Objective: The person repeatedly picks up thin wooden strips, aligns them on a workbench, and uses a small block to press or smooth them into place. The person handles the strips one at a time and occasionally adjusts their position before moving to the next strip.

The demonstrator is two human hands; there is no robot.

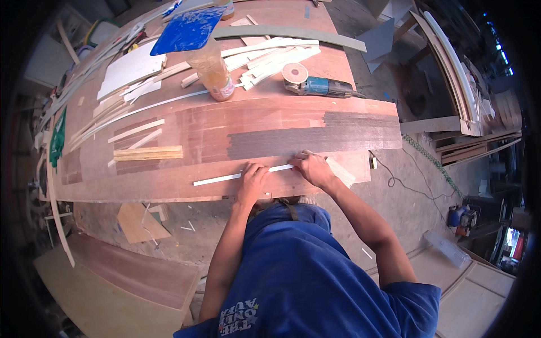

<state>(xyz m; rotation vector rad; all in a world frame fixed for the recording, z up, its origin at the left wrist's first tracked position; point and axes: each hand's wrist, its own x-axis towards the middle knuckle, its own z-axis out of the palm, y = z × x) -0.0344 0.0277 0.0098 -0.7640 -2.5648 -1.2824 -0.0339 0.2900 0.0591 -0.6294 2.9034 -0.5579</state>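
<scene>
In the head view, my left hand (256,173) rests over a thin, straight white strip (217,179); I cannot tell its grip. My right hand (307,167) pinches the three-o'clock end, near the reddish wooden tabletop's (169,190) six-o'clock edge.

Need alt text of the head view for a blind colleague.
A person's left hand and right hand are on a thin white strip at the near edge of a worktable, the right at its right end. Beyond lies a reddish-brown panel with a dark patch; farther back, an angle grinder and pale strips.
</scene>
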